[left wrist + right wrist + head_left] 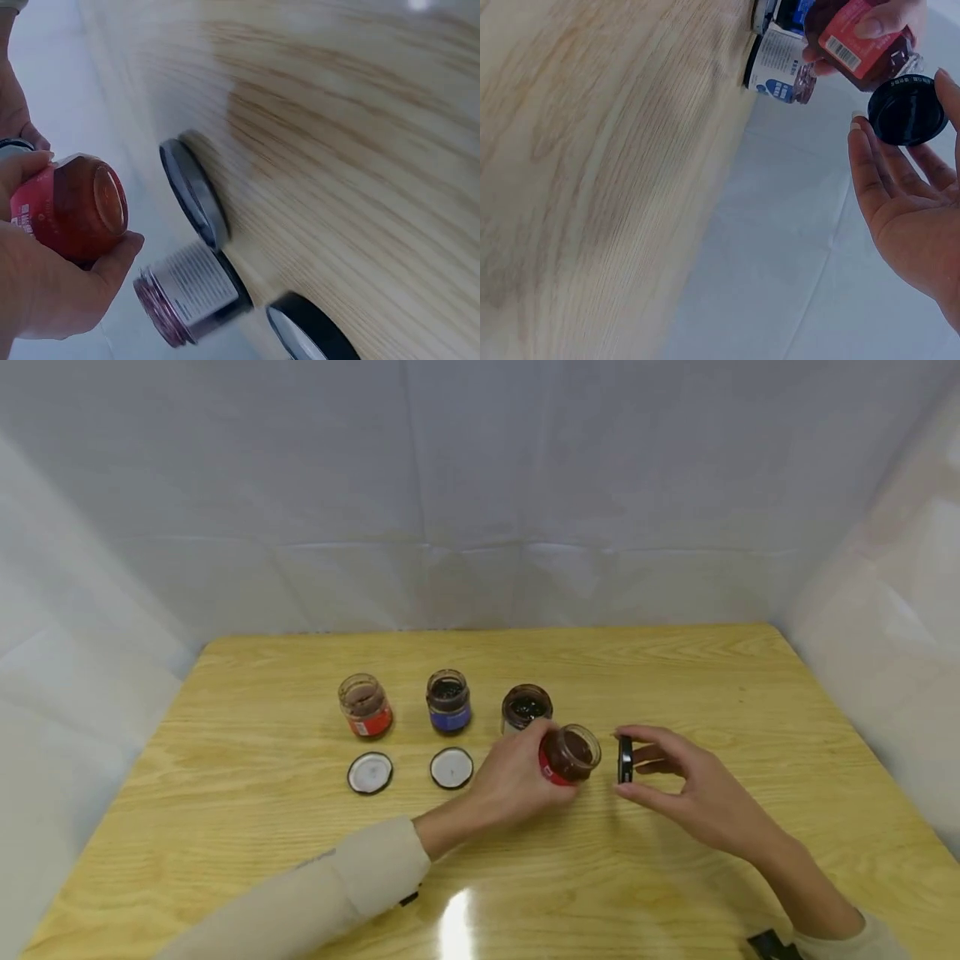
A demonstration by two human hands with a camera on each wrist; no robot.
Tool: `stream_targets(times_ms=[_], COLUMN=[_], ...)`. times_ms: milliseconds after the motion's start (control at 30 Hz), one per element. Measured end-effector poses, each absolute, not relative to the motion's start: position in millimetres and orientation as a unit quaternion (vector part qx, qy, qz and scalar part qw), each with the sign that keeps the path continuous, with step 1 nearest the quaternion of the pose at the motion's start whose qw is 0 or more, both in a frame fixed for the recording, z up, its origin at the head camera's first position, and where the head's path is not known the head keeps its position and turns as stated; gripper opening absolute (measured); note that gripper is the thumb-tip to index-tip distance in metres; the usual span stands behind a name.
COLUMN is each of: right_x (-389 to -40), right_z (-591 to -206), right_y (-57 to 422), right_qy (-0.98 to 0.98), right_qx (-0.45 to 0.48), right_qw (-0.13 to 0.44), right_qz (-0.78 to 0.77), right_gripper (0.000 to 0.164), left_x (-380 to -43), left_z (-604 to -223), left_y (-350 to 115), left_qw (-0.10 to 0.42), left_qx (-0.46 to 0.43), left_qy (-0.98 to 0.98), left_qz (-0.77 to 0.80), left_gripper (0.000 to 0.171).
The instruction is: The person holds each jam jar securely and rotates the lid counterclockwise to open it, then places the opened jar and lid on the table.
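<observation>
My left hand [517, 777] grips a red-labelled glass jar [567, 758] of brown spread, tilted with its uncovered mouth toward the right. Facing that mouth, a black jar lid [626, 760] stands on edge between the thumb and fingertips of my right hand [697, 789]. A small gap separates lid and jar in the head view. In the right wrist view the lid [907, 110] shows its dark top, close to the jar's rim. The left wrist view shows the base of the held jar [82, 206].
An uncovered jar with a white label [527, 706] stands just behind my left hand. Farther left are a blue-labelled jar [448, 702] and a red-labelled jar [365, 706], both uncovered. Two lids [452, 767] lie pale side up before them on the wooden table [247, 827].
</observation>
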State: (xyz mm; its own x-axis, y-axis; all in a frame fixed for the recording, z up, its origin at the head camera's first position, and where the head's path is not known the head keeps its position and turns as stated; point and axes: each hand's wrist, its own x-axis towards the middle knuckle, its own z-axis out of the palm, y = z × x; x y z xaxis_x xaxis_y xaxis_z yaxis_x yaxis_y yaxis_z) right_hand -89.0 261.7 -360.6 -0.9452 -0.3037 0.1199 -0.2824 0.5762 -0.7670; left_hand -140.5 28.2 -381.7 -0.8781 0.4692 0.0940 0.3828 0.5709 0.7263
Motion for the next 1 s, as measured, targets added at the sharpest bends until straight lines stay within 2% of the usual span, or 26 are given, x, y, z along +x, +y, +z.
stream_targets(times_ms=[533,833,1000], right_x=[-82.5,-81.0,-80.8], right_z=[-360.8,-362.3,-364.1], right_y=[274.5,280.4,282.1], right_qy=[0.893,0.887,0.888], right_qx=[-0.152,-0.149,-0.147], right_qw=[-0.007,-0.005,-0.004], right_qz=[-0.424,-0.438,-0.437], right_gripper=[0.054,0.054,0.054], left_x=[-147.4,-158.2,-161.2], left_z=[-386.2,-395.7,-399.4], left_y=[63.8,76.8,80.8], left_qw=[0.038,0.067,0.065], left_qx=[0.22,0.207,0.204], left_qy=[0.898,0.886,0.882], left_qz=[0.378,0.409,0.419], left_gripper=[0.06,0.063,0.059])
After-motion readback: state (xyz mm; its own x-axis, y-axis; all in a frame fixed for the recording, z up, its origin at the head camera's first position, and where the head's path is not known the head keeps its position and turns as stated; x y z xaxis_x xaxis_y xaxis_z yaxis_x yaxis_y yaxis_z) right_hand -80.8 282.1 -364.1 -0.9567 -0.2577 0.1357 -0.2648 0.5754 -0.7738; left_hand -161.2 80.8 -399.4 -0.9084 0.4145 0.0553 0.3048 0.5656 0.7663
